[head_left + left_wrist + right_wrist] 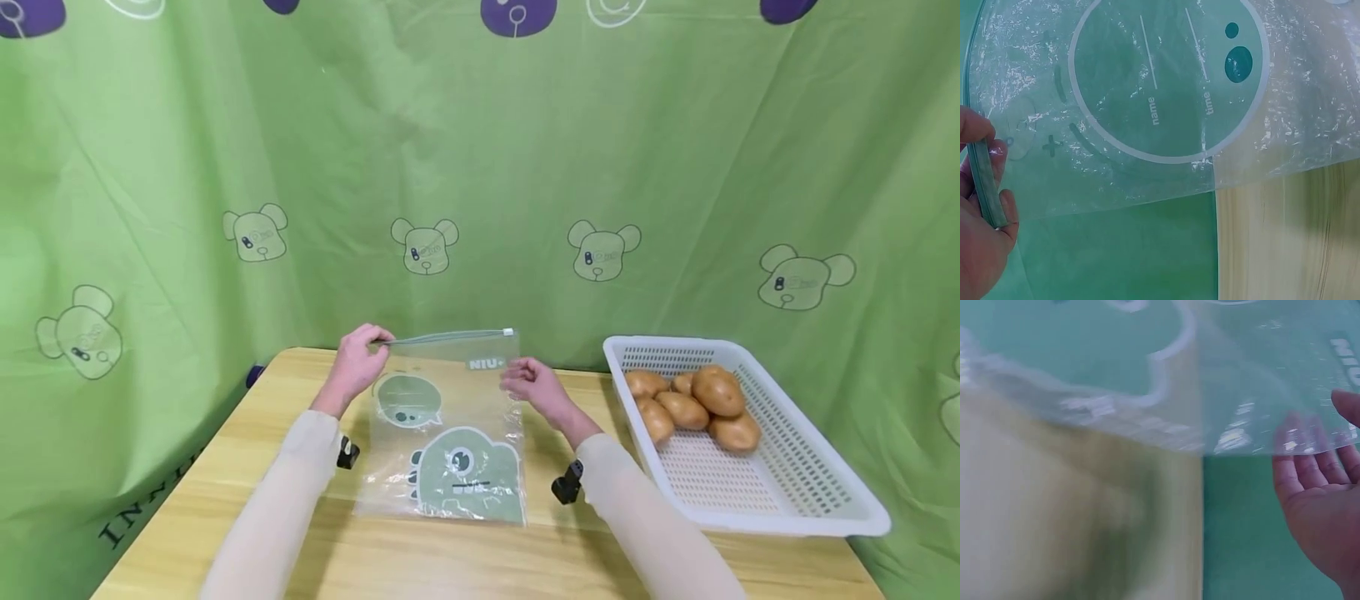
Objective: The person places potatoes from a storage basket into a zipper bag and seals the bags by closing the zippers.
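Note:
A clear slider zip bag (468, 475) with a green cartoon monster and a speech bubble hangs upright over the table, its zip strip along the top. My left hand (358, 367) pinches the left end of that strip between thumb and fingers; the left wrist view shows the green strip (984, 181) in the grip. At the bag's upper right edge is my right hand (538, 387), below the white slider (507, 332). In the right wrist view its fairly straight fingers (1310, 469) pass behind the clear film, while the thumb stands apart in front.
To the right stands a white plastic basket (810, 467) with slotted walls, several brown potatoes (718, 390) lying towards its far left. The wooden table (217, 500) ends at a green curtain (510, 167) printed with bear heads.

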### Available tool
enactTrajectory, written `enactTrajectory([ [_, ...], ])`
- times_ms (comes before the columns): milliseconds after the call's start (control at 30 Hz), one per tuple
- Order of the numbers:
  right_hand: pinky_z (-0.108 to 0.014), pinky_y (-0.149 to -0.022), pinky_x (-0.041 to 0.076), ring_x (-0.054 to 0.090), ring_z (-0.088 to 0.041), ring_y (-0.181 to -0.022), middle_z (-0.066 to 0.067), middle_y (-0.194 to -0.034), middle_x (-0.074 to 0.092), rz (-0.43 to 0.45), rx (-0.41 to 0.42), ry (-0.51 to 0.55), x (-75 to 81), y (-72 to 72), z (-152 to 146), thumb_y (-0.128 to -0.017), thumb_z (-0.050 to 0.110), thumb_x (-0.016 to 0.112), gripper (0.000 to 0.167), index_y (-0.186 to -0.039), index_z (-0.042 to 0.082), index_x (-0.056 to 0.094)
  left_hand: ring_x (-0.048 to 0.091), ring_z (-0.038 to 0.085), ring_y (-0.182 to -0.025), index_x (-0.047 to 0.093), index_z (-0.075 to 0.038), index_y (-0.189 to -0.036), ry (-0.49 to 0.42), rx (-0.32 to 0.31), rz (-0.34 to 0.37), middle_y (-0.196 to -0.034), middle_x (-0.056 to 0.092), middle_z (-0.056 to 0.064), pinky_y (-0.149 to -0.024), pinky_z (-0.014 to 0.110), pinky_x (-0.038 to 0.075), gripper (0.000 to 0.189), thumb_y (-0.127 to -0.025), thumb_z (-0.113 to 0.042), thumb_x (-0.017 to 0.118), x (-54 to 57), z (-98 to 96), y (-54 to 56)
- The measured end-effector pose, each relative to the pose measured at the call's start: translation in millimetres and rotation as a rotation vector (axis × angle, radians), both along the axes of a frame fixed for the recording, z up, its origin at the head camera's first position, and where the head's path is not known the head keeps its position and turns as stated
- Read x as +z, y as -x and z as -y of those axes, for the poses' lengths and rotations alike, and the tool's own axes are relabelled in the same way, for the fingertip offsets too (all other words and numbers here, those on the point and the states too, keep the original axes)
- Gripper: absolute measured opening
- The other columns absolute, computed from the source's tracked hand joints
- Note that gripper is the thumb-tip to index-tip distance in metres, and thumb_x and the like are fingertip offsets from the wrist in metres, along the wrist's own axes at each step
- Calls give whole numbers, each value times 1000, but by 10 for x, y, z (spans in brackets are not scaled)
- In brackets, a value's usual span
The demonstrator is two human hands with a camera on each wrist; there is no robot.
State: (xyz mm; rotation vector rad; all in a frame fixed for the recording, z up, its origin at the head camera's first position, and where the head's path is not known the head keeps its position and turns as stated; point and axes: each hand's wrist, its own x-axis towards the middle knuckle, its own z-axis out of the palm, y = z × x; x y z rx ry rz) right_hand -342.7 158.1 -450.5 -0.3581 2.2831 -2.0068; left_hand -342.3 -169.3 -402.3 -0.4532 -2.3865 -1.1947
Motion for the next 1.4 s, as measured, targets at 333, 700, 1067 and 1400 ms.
enactTrajectory([
  [333, -37, -85, 53, 62, -20, -90, -11, -97, 59, 63, -13, 295, 162, 32, 4, -88, -10, 54, 16, -102, -2, 55, 57, 21, -83, 68, -7, -94, -30, -13, 12, -99, 60, 6, -79, 39, 52, 16, -82, 1, 60, -20, -56, -11],
  [700, -37, -83, 54, 62, -19, -86, -9, -94, 57, 102, -21, 437, 63, -122, 3, -88, -13, 49, 19, -93, 4, 55, 52, 32, -108, 45, -2, -129, -463, 7, 253, -117, 55, 20, -96, 42, 44, 52, -82, 3, 66, -241, -13, 13],
  [1067, -32, -83, 54, 63, -16, -85, -4, -90, 61, 27, 3, 402, 45, -189, -121, -85, -14, 54, 19, -91, 4, 54, 56, 30, -100, 54, 6, -107, -590, 49, 413, -107, 58, 21, -97, 45, 43, 16, -93, 0, 51, -300, -153, -11],
  [1400, -26, -77, 53, 59, -28, -94, -23, -109, 61, -231, 125, -183, 411, -194, -170, -84, 0, 68, 31, -113, -6, 57, 54, 28, -92, 52, 6, -106, -338, -44, 340, -99, 55, 19, -82, 37, 49, 13, -96, 1, 45, -228, -152, -8],
])
